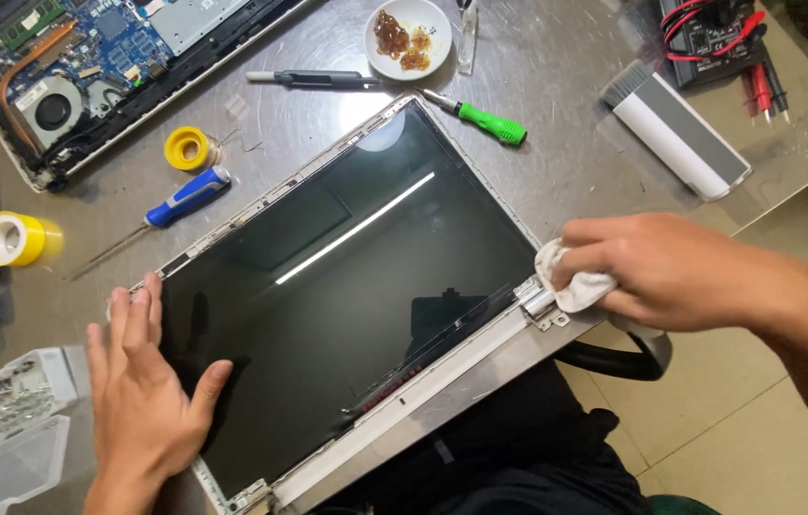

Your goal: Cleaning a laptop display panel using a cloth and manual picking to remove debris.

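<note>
We see laptop screen panel centre frame, glossy black, metal-edged. Left hand flat, fingers apart, on its lower-left edge. Right hand clamped on white cloth at hinge, right. Green screwdriver, blue screwdriver, yellow tape roll nearby on steel table.

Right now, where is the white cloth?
In the head view, the white cloth is bunched under the right hand, pressed on the right hinge corner of the laptop screen panel, near the table edge.

Dark rectangular laptop screen lies glass-up, diagonal on the steel table
</note>
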